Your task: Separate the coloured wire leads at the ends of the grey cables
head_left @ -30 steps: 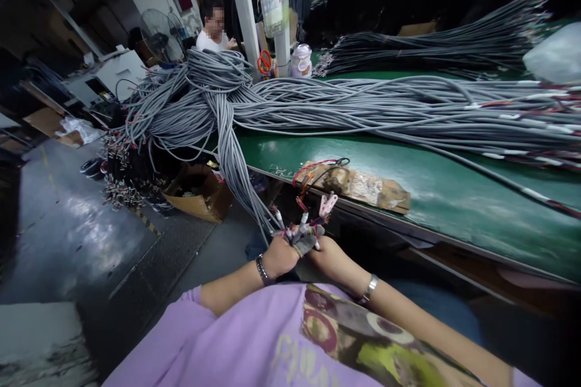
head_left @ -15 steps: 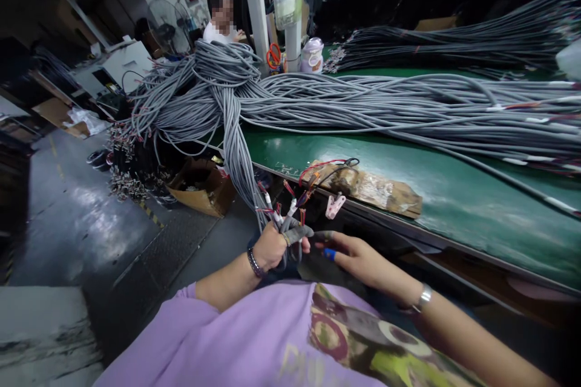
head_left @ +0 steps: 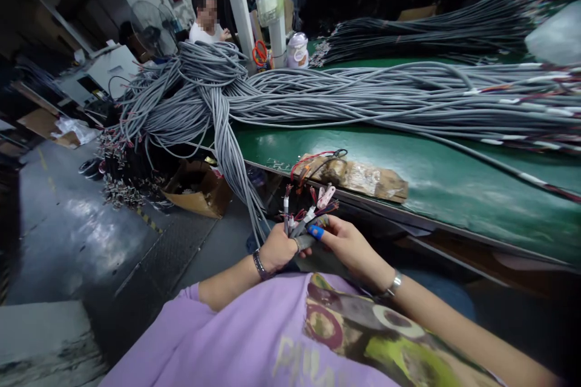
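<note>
My left hand (head_left: pixel 278 248) is closed around the ends of several grey cables (head_left: pixel 232 160) that hang down off the table's edge. Thin coloured wires (head_left: pixel 313 213) and white sleeves stick up out of that fist. At the same cable ends, my right hand (head_left: pixel 349 248) pinches one grey cable between thumb and fingers; a blue wrap covers the thumb. Fingertip covers partly hide the grip. Just beyond the fingers, a pale pink clip (head_left: pixel 325 196) shows at the table edge.
A thick bundle of grey cables (head_left: pixel 345 97) lies along the green table (head_left: pixel 454 169). A taped wooden block (head_left: pixel 363 180) sits near its front edge. Dark cables (head_left: pixel 408 42) lie behind. A cardboard box (head_left: pixel 197 193) stands below at left. Another person (head_left: pixel 206 15) is beyond the post.
My right hand has moved left and closed onto the cable ends in my left hand. Those ends now tilt further right, and the whole view has shifted slightly.
</note>
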The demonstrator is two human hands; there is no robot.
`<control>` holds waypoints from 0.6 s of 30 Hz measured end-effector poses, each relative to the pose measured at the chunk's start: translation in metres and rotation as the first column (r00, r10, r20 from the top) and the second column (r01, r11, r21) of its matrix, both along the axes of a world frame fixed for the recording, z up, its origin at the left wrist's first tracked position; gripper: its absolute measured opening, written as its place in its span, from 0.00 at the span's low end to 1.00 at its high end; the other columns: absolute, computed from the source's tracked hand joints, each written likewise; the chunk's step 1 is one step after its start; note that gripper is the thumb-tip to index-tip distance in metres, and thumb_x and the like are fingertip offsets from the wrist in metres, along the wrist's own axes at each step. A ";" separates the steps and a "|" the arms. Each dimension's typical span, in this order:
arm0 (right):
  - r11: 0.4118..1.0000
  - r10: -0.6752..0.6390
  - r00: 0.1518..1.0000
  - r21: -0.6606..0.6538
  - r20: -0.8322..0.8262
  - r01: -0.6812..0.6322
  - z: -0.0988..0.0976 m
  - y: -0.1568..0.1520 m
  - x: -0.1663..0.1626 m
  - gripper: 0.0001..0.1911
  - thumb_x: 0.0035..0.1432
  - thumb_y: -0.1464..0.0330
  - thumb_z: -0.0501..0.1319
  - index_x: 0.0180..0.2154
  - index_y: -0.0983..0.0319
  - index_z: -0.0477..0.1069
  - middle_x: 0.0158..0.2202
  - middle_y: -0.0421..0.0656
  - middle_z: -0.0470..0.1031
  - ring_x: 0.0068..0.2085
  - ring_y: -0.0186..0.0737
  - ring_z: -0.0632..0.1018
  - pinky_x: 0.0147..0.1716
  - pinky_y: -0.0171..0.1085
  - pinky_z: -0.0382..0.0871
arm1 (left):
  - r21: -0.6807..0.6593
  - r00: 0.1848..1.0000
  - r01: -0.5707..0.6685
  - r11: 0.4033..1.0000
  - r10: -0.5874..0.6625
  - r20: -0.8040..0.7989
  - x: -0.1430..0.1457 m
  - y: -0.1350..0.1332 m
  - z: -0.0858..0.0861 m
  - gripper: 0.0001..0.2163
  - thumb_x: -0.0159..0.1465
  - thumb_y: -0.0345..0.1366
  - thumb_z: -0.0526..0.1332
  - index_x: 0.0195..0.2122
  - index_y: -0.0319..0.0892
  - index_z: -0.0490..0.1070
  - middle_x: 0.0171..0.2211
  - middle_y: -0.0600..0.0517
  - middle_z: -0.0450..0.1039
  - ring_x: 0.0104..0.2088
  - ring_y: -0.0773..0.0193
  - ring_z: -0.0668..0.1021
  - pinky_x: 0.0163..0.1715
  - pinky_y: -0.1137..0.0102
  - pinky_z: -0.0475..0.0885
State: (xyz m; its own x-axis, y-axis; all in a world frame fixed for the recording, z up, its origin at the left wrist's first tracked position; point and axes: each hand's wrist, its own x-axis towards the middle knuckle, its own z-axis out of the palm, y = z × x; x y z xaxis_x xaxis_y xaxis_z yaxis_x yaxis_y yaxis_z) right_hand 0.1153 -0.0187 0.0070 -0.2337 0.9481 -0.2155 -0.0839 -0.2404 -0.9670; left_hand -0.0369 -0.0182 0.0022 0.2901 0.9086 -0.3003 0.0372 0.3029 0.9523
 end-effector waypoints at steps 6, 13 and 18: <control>1.000 -0.010 1.000 -0.028 -0.006 0.010 -0.007 -0.003 0.006 0.21 0.44 0.51 0.67 0.26 0.63 0.69 0.18 0.37 0.67 0.20 0.30 0.62 0.21 0.33 0.55 | -0.003 0.997 0.070 0.998 -0.070 0.030 -0.007 -0.001 0.003 0.18 0.50 0.49 0.69 0.21 0.36 0.72 0.18 0.50 0.72 0.20 0.68 0.72 0.24 0.72 0.68; 0.995 -0.002 0.994 0.102 0.105 -0.009 -0.003 0.001 0.001 0.20 0.45 0.50 0.66 0.26 0.60 0.68 0.21 0.39 0.71 0.24 0.35 0.68 0.26 0.36 0.62 | 0.017 1.000 0.009 1.000 -0.009 0.025 -0.008 -0.003 -0.001 0.17 0.49 0.47 0.70 0.19 0.37 0.70 0.16 0.52 0.69 0.18 0.70 0.69 0.22 0.73 0.66; 0.997 -0.077 0.996 0.001 0.034 0.077 -0.005 0.000 0.000 0.22 0.44 0.49 0.67 0.26 0.61 0.66 0.19 0.35 0.63 0.22 0.31 0.62 0.22 0.33 0.56 | 0.020 0.967 -0.233 0.972 0.229 0.108 -0.004 -0.001 0.000 0.18 0.50 0.48 0.69 0.20 0.37 0.70 0.16 0.53 0.68 0.18 0.70 0.70 0.22 0.74 0.66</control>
State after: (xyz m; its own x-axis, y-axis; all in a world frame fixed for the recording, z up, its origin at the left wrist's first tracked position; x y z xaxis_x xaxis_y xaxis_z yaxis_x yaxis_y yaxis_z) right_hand 0.1149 -0.0189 0.0016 -0.1520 0.9631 -0.2220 -0.0694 -0.2344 -0.9697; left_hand -0.0404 -0.0188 0.0027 0.0993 0.9634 -0.2490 -0.1301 0.2606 0.9566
